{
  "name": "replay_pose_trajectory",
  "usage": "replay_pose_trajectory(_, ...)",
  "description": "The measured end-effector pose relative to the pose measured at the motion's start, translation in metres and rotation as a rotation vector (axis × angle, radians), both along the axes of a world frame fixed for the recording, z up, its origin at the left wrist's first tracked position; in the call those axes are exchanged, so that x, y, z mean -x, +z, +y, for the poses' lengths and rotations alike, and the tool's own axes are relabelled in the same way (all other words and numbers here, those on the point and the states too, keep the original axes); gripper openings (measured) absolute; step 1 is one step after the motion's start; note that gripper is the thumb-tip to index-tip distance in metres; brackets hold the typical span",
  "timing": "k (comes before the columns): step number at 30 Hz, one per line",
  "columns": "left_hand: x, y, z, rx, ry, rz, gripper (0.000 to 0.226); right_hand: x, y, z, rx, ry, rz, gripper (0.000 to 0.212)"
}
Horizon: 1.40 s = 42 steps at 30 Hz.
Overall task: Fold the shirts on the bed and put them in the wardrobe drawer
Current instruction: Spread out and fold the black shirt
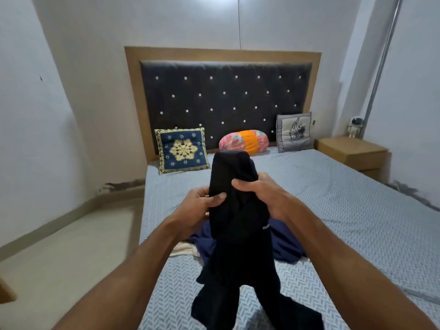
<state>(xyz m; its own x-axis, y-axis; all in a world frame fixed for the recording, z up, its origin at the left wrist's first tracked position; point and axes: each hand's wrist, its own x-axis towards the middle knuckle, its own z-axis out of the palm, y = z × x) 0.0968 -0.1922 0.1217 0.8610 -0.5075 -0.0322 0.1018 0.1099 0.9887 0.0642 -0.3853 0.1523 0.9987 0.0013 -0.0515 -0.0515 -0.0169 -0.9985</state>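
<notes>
Both hands, left hand (202, 201) and right hand (259, 196), held the black shirt (234, 225) bunched above the bed (345, 210), fingers clamped on cloth. Best to find the shoulders, shake it flat, then fold.

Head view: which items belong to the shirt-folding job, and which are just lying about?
Job:
- black shirt, held up in the grip of left hand and right hand
- blue garment and pale garment heaped on the bed

Lying about:
- patterned cushion
- bolster
- grey cushion
- nightstand
- astronaut figure
</notes>
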Motion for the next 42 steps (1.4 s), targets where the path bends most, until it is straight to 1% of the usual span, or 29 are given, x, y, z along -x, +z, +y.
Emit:
replay_pose_trajectory(2,-0.001,0.016,0.002,0.070,0.088,-0.036,0.021,-0.011,0.006,0.005,0.030,-0.007,-0.008,0.020)
replay_pose_trajectory(3,-0.003,0.024,0.005,0.047,0.151,-0.102,0.018,-0.017,0.008,0.004,0.092,-0.016,-0.032,0.017)
replay_pose_trajectory(6,-0.015,0.049,0.022,-0.092,0.326,-0.323,0.015,-0.025,0.013,-0.002,0.380,-0.091,-0.135,0.021)
replay_pose_trajectory(7,-0.021,0.058,0.030,-0.137,0.374,-0.393,0.015,-0.027,0.017,-0.004,0.469,-0.125,-0.169,0.020)
replay_pose_trajectory(9,-0.033,0.074,0.046,-0.234,0.467,-0.533,0.013,-0.027,0.027,-0.003,0.605,-0.171,-0.242,0.015)
replay_pose_trajectory(10,-0.038,0.080,0.052,-0.261,0.503,-0.579,0.011,-0.026,0.032,-0.001,0.646,-0.182,-0.272,0.016)
replay_pose_trajectory(11,-0.042,0.088,0.057,-0.252,0.521,-0.603,0.011,-0.025,0.039,0.003,0.661,-0.191,-0.293,0.025)
replay_pose_trajectory(12,-0.043,0.095,0.059,-0.211,0.511,-0.605,0.011,-0.024,0.045,0.007,0.650,-0.194,-0.313,0.039)
replay_pose_trajectory(14,-0.041,0.108,0.058,-0.106,0.429,-0.570,0.011,-0.026,0.055,0.016,0.620,-0.148,-0.361,0.071)
replay_pose_trajectory(15,-0.039,0.113,0.056,-0.080,0.379,-0.549,0.011,-0.026,0.059,0.022,0.644,-0.108,-0.391,0.081)
replay_pose_trajectory(16,-0.037,0.117,0.053,-0.073,0.337,-0.527,0.011,-0.028,0.063,0.027,0.691,-0.073,-0.427,0.085)
replay_pose_trajectory(17,-0.036,0.119,0.051,-0.072,0.302,-0.503,0.012,-0.030,0.067,0.032,0.733,-0.041,-0.458,0.083)
replay_pose_trajectory(18,-0.035,0.119,0.050,-0.065,0.269,-0.472,0.012,-0.030,0.071,0.037,0.746,-0.008,-0.477,0.076)
replay_pose_trajectory(20,-0.036,0.117,0.051,-0.021,0.188,-0.394,0.013,-0.030,0.077,0.045,0.658,0.075,-0.459,0.066)
replay_pose_trajectory(23,-0.036,0.114,0.058,-0.023,0.010,-0.330,0.018,-0.029,0.080,0.051,0.528,0.175,-0.385,0.074)
replay_pose_trajectory(24,-0.036,0.114,0.059,-0.045,-0.040,-0.329,0.018,-0.031,0.079,0.050,0.522,0.200,-0.366,0.070)
replay_pose_trajectory(25,-0.035,0.113,0.061,-0.070,-0.075,-0.329,0.017,-0.032,0.077,0.050,0.521,0.224,-0.348,0.060)
replay_pose_trajectory(27,-0.037,0.114,0.064,-0.104,-0.098,-0.324,0.016,-0.032,0.073,0.053,0.519,0.214,-0.302,0.033)
replay_pose_trajectory(29,-0.040,0.115,0.070,-0.109,-0.095,-0.333,0.016,-0.031,0.071,0.057,0.502,0.062,-0.297,0.011)
replay_pose_trajectory(30,-0.040,0.114,0.073,-0.129,-0.109,-0.360,0.018,-0.033,0.070,0.058,0.465,-0.038,-0.304,0.008)
replay_pose_trajectory(31,-0.039,0.115,0.076,-0.179,-0.126,-0.405,0.023,-0.034,0.070,0.058,0.408,-0.110,-0.309,0.007)
replay_pose_trajectory(33,-0.038,0.110,0.079,-0.360,-0.164,-0.498,0.032,-0.034,0.073,0.060,0.283,-0.154,-0.295,0.009)
replay_pose_trajectory(34,-0.039,0.106,0.080,-0.441,-0.173,-0.519,0.031,-0.034,0.076,0.062,0.256,-0.152,-0.286,0.010)
replay_pose_trajectory(35,-0.041,0.103,0.081,-0.485,-0.157,-0.521,0.024,-0.034,0.077,0.062,0.256,-0.146,-0.284,0.011)
replay_pose_trajectory(36,-0.045,0.099,0.084,-0.500,-0.125,-0.504,0.013,-0.033,0.078,0.060,0.258,-0.136,-0.284,0.012)
replay_pose_trajectory(37,-0.049,0.096,0.087,-0.507,-0.074,-0.490,0.008,-0.031,0.078,0.058,0.266,-0.120,-0.285,0.013)
replay_pose_trajectory(39,-0.058,0.094,0.095,-0.505,0.065,-0.505,0.021,-0.025,0.076,0.050,0.307,-0.059,-0.277,0.014)
replay_pose_trajectory(40,-0.061,0.095,0.098,-0.501,0.117,-0.530,0.023,-0.023,0.073,0.044,0.361,-0.017,-0.276,0.016)
replay_pose_trajectory(42,-0.061,0.100,0.100,-0.458,0.188,-0.595,0.023,-0.015,0.067,0.034,0.473,0.077,-0.297,0.030)
